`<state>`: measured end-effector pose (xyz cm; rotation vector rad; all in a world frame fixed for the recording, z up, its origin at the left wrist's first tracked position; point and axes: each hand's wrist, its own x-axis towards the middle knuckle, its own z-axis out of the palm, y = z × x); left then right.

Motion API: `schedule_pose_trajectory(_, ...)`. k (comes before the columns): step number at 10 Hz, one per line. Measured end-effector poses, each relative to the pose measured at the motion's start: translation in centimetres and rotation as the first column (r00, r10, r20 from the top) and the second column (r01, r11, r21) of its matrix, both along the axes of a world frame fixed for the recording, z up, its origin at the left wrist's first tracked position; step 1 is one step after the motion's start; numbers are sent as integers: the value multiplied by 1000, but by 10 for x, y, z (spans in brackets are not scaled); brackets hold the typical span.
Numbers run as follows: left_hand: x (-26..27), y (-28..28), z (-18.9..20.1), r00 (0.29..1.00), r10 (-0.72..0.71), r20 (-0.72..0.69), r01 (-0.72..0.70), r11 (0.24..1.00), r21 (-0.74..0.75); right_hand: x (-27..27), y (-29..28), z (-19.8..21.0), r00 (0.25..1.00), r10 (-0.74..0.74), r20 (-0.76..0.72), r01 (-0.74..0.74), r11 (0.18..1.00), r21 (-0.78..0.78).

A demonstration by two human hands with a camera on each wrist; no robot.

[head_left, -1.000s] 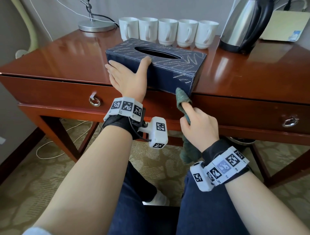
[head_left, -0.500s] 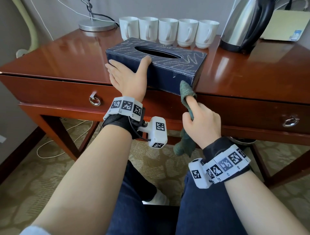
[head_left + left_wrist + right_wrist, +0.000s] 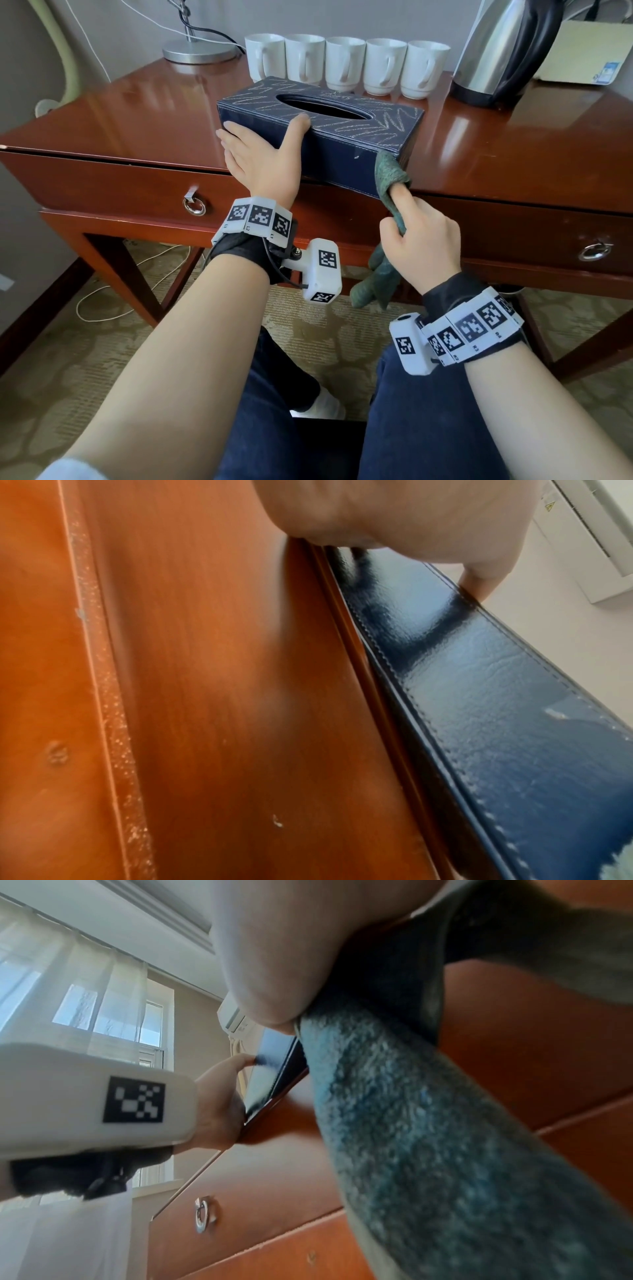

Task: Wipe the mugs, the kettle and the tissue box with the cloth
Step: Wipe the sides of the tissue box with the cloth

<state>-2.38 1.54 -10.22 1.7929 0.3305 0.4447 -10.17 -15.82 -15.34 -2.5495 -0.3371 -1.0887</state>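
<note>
Fingers [image 3: 404,197] of the right hand [image 3: 423,245] pinch the green terry cloth [image 3: 388,171] against the navy leather tissue box [image 3: 342,150], at its near right corner. The box's long axis runs leftward toward the left hand [image 3: 260,157], flat against it with the thumb hooked over its top.

Green cloth [image 3: 428,1137] under right hand [image 3: 291,947], left hand [image 3: 219,1096] on dark tissue box [image 3: 270,1069] beyond.

Wooden desk [image 3: 144,116], lamp base [image 3: 200,52], ring drawer pulls [image 3: 194,206]
</note>
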Motion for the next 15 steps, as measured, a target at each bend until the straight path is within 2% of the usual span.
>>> schedule_pose_trajectory(2, 0, 0, 1, 1000, 4, 0, -4, 1000, -1, -5, 4, -15, 999, -2, -44, 4, 999, 48)
schedule_pose_trajectory(5, -1, -1, 0, 1000, -1, -2, 1, 1000, -3, 1, 8, 1, 1000, -7, -3, 8, 990, 139)
schedule_pose_trajectory(9, -1, 0, 1, 1000, 6, -7, -6, 1000, 10, -2, 16, 18, 953, -39, -300, 1, 992, -126)
schedule_pose_trajectory(10, 0, 0, 1, 1000, 2, -6, -2, 1000, 11, -4, 11, 11, 950, -76, -303, 17, 981, -192)
schedule_pose_trajectory(11, 0, -1, 1, 1000, 7, -2, -7, 1000, 13, -6, 7, 7, 970, -58, -237, 40, 996, -78)
schedule_pose_trajectory(12, 0, -1, 1, 1000, 6, -2, -6, 1000, 9, -5, 14, 14, 978, -31, -207, 23, 999, -38)
schedule_pose_trajectory(14, -1, 0, 2, 1000, -5, -8, 5, 1000, 6, -5, 29, 29, 949, -46, -313, 18, 996, -91)
schedule_pose_trajectory(15, -3, 1, 2, 1000, -10, -8, 10, 1000, 3, -8, 26, 22, 929, -61, -364, -2, 985, -170)
